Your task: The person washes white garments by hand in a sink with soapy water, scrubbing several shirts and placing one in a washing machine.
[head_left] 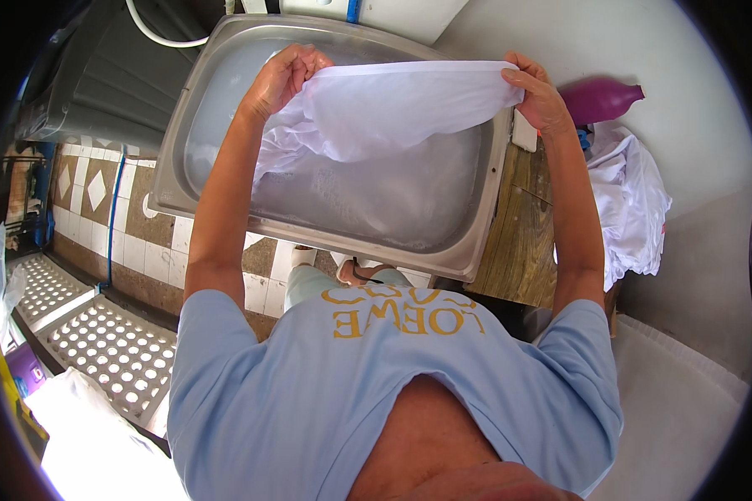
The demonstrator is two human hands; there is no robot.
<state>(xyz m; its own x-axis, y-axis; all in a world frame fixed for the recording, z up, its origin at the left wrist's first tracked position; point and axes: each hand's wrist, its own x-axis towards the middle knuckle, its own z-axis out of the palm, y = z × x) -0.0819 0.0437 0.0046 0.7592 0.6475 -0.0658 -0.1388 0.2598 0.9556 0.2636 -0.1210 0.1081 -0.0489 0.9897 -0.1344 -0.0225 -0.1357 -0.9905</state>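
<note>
"Hands?"

"Your left hand (292, 79) is curled in, fingertips pinching the top edge of the white cloth (409, 108); your right hand (539, 93), thumb pressed to fingers, grips its other end."

"And the cloth?"

"Stretched between them over the metal basin (487, 194), bunched below your left hand. Looks thin, soft, limp; probably slippery, heavier where soaked. Not fragile, I'd judge; hold the straight top edge near both ends."

"Further out?"

"Below it, cloudy water (393, 200); to your right, a white laundry pile (631, 200) and a purple bottle-shaped thing (597, 98)."
</note>
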